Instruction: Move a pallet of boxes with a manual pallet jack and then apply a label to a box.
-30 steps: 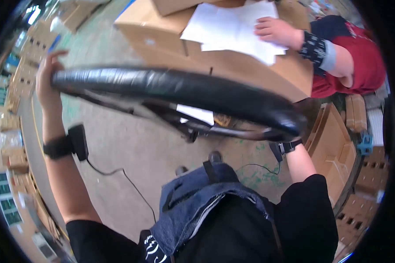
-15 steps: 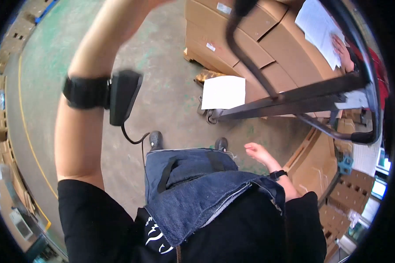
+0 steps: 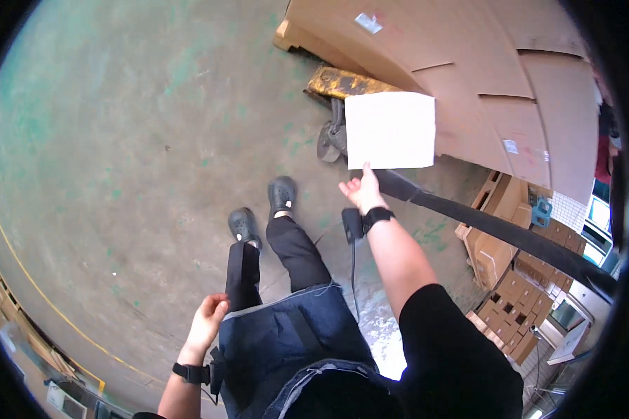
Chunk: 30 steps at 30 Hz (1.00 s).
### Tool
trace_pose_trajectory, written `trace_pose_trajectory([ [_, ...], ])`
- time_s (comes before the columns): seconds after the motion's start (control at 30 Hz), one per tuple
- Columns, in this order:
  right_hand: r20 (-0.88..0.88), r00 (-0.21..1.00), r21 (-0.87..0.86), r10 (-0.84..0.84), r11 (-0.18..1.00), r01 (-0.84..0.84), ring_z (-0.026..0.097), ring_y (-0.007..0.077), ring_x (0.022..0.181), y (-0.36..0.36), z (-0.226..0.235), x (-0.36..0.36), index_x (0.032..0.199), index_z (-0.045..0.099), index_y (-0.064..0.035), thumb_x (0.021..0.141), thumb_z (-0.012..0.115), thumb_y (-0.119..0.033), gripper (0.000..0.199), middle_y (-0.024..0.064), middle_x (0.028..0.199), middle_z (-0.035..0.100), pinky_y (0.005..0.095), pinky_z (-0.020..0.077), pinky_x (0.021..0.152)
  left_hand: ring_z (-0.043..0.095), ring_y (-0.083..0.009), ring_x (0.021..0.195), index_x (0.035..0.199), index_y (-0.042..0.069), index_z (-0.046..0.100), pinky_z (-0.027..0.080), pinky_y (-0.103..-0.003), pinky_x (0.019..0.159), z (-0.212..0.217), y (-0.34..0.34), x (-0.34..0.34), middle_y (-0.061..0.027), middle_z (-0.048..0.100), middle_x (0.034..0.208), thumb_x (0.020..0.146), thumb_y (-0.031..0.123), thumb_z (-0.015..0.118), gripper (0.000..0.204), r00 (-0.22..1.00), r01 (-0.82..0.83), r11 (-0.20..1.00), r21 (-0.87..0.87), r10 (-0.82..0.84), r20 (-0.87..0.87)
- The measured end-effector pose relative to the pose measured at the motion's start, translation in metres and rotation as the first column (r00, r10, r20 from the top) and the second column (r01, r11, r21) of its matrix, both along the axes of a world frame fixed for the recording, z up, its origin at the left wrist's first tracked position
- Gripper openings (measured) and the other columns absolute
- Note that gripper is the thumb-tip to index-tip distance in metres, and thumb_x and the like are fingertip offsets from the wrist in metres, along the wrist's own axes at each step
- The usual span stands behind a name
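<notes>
R hand (image 3: 360, 190) is stretched fwd, palm turned up, fingers loosely spread; fingertips reach the bottom edge of a white paper sheet (image 3: 390, 130) and seem to touch it at its lower left part, but a real pinch I cannot tell from this view. L hand (image 3: 208, 318) hangs low beside the L thigh, fingers curled loosely, holding nothing, just next to the dark apron (image 3: 293, 342).

The sheet: plain white, approx. square, flat, no folds seen, its face is blank from here. It is in front of the big cardboard boxes (image 3: 482, 84), w/ its right edge overlapping them, and above a long black strap-like bar (image 3: 496, 227) that runs diagonally from under the sheet toward lower right.

Each wrist carries a black band; on the R one a small black device (image 3: 353, 225) w/ a thin cable going down.

Below the sheet, to its left, a small wheel (image 3: 326, 143) and a worn yellow metal part (image 3: 342, 82) stick out under the boxes. Two black shoes (image 3: 262, 209) stand on the grey-green concrete floor (image 3: 119, 140). A yellow line (image 3: 21, 272) curves on the floor at far left. More small cartons (image 3: 517, 300) are stacked at lower right.
</notes>
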State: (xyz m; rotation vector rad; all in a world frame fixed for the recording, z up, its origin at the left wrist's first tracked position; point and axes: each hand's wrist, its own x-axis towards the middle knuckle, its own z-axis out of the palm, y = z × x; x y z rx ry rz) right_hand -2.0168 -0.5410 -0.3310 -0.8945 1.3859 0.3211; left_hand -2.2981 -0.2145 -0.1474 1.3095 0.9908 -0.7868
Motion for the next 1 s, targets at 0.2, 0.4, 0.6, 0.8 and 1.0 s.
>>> trace_pose_trajectory([
  [0.2, 0.188, 0.98, 0.038, -0.069, 0.997, 0.063, 0.053, 0.0224, 0.096, 0.001, -0.036, 0.031, 0.111, 0.047, -0.0074, 0.085, 0.058, -0.03, 0.036, 0.0087, 0.102, 0.053, 0.0418, 0.0431, 0.087, 0.054, -0.0126, 0.093, 0.114, 0.0, 0.047, 0.043, -0.026, 0.084, -0.047, -0.003, 0.028, -0.0073, 0.058, 0.1, 0.089, 0.015, 0.053, 0.029, 0.993, -0.077, 0.997, -0.031, 0.074, -0.095],
  [0.4, 0.441, 0.817, 0.195, 0.371, 0.849, -0.491, 0.057, 0.021, 0.087, 0.1, 0.139, -0.038, 0.109, 0.047, -0.0015, 0.086, 0.05, -0.004, 0.024, 0.0066, 0.098, 0.055, 0.0355, 0.0526, 0.07, 0.047, -0.0218, 0.109, 0.133, 0.005, 0.025, 0.039, -0.037, 0.092, 0.019, -0.039, 0.148, -0.0146, 0.045, 0.123, 0.088, 0.028, 0.054, 0.058, 0.905, -0.282, 0.903, -0.324, 0.363, 0.222],
  [0.6, 0.602, 0.389, 0.019, 0.697, 0.475, -0.88, 0.054, 0.0121, 0.096, 0.1, 0.258, -0.102, 0.115, 0.052, -0.0011, 0.085, 0.059, -0.011, 0.032, 0.0044, 0.107, 0.058, 0.0286, 0.043, 0.085, 0.053, -0.0108, 0.08, 0.113, -0.002, 0.048, 0.043, -0.025, 0.069, 0.118, -0.054, 0.169, -0.0036, 0.058, 0.097, 0.088, 0.006, 0.048, 0.026, 0.839, -0.318, 0.93, -0.184, 0.366, 0.403],
  [0.8, 0.196, -0.278, -0.944, 0.941, 0.104, -0.312, 0.06, 0.0198, 0.088, -0.012, 0.511, -0.106, 0.106, 0.059, -0.0106, 0.08, 0.061, -0.015, 0.026, 0.0095, 0.098, 0.062, 0.0291, 0.0471, 0.076, 0.057, -0.0255, 0.077, 0.079, 0.012, 0.062, 0.043, -0.041, 0.077, 0.275, 0.037, 0.177, -0.0058, 0.06, 0.078, 0.067, 0.006, 0.055, 0.016, -0.011, 0.065, 0.172, 0.983, -0.985, 0.173],
  [1.0, -0.053, 0.532, -0.599, 0.845, -0.453, 0.661, 0.053, 0.0305, 0.102, -0.146, 0.679, -0.077, 0.103, 0.058, -0.0026, 0.081, 0.053, -0.005, 0.022, 0.0142, 0.111, 0.055, 0.0364, 0.0405, 0.088, 0.058, -0.0225, 0.076, 0.069, 0.007, 0.059, 0.044, -0.035, 0.077, 0.479, 0.044, 0.156, -0.0069, 0.059, 0.074, 0.061, 0.004, 0.057, 0.009, -0.047, 0.019, 0.29, 0.957, -0.956, 0.291],
])
